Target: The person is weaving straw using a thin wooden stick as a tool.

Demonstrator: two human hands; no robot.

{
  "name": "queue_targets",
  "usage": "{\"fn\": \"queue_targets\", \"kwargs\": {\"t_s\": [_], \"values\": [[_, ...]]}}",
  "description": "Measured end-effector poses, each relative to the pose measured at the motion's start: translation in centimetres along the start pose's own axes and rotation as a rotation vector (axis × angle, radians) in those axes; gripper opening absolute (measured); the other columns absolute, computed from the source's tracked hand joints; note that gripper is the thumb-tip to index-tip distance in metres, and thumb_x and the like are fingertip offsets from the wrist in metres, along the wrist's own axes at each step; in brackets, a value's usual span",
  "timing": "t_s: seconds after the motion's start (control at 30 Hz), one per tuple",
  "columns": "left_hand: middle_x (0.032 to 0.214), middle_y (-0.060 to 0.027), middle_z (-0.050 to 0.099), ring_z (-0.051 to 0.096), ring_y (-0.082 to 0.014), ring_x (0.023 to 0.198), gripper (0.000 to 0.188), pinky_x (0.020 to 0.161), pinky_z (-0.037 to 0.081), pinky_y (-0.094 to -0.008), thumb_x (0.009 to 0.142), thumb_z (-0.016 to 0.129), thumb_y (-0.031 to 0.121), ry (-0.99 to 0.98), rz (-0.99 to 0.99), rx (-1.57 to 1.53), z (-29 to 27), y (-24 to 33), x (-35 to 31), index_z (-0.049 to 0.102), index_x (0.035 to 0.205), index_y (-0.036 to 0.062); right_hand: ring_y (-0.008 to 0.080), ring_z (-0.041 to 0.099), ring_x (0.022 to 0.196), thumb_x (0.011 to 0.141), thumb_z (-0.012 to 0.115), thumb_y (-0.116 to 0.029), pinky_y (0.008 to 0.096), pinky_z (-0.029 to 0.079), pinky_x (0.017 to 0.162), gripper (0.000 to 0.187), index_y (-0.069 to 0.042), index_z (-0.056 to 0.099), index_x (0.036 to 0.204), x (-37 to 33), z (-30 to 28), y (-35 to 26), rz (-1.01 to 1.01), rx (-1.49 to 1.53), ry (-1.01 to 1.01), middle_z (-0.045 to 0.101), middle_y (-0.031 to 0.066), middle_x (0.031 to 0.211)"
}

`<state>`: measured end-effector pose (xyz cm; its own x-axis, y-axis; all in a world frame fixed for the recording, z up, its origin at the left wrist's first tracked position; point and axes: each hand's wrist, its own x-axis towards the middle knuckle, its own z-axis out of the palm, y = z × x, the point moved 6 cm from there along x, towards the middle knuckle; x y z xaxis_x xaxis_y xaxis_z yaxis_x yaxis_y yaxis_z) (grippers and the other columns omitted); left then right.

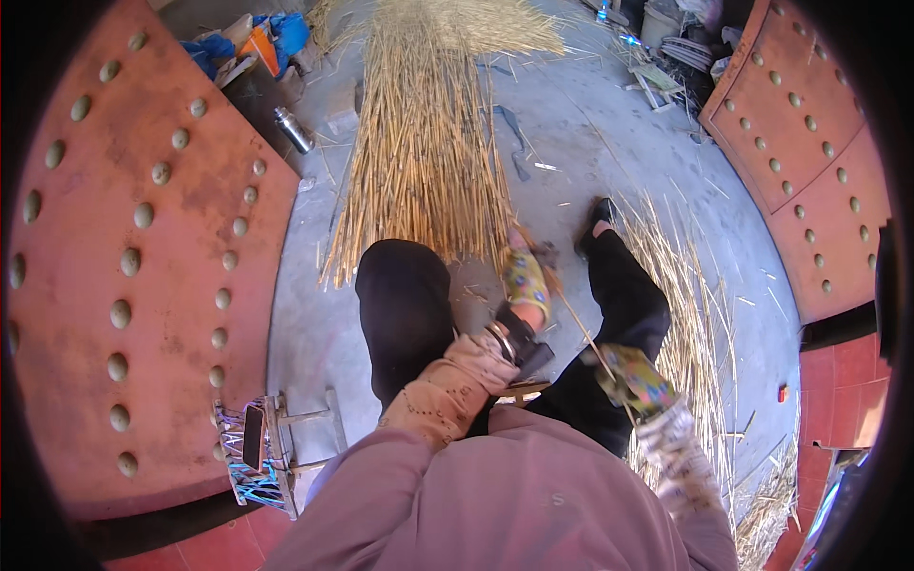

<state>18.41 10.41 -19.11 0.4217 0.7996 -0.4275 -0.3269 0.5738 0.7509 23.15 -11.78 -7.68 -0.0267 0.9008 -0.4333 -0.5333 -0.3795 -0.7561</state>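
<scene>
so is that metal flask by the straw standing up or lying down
Lying down: the metal flask rests on its side on the concrete floor.

A grey concrete floor (609, 143) lies in bright daylight, strewn with loose straw bits. On either side stand rust-red metal door leaves studded with round bosses, one at the left (114, 285) and one at the right (809, 162). Red tiles (838, 400) edge the lower right corner. A small stool (262, 452) with a woven seat stands at lower left. Farther off lie a metal flask (293, 129), blue and orange bundles (257, 43) (what they are cannot be told) and a pale bucket (659, 21)
</scene>
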Motion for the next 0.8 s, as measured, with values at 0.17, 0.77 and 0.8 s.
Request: {"fn": "queue_targets", "kwargs": {"t_s": [0.17, 0.77, 0.8], "values": [[0.092, -0.0031, 0.054, 0.053, -0.0176, 0.078, 0.051, 0.061, 0.042, -0.0314, 0.08, 0.037, 0.053, 0.178, -0.085, 0.027, 1.5, 3.8, -0.9, 0.054, 0.101, 0.0104, 0.0041, 0.031, 0.038, 0.08, 0.048, -0.018, 0.0191, 0.026, 0.035, 0.028, 0.005, 0.047, 0.097, 3.4, -0.2, 2.0, 0.027, 0.172, -0.103, 0.043, 0.0021, 0.058], [0.064, 0.0018, 0.042, 0.042, -0.0108, 0.055, 0.037, 0.047, 0.036, -0.0241, 0.079, 0.038, 0.054, 0.068, 0.351, -0.097, 3.8, 15.7, -1.7, 0.044, 0.071, 0.0173, 0.0042, 0.045, 0.048, 0.083, 0.046, -0.012, 0.0135, 0.032, 0.04, 0.02, 0.004, 0.055, 0.088, -3.3, -2.8, 3.7, -0.137, 0.301, -0.035, 0.055, 0.0094, 0.079], [0.063, 0.0023, 0.041, 0.041, -0.0103, 0.053, 0.038, 0.046, 0.035, -0.0232, 0.077, 0.04, 0.054, -0.007, 0.354, -0.132, 1.3, 18.5, 0.2, 0.042, 0.068, 0.0173, 0.0048, 0.046, 0.05, 0.082, 0.048, -0.014, 0.0141, 0.034, 0.042, 0.021, 0.005, 0.056, 0.087, -5.4, -3.0, 4.1, -0.218, 0.165, 0.01, 0.055, 0.0114, 0.083]]}}
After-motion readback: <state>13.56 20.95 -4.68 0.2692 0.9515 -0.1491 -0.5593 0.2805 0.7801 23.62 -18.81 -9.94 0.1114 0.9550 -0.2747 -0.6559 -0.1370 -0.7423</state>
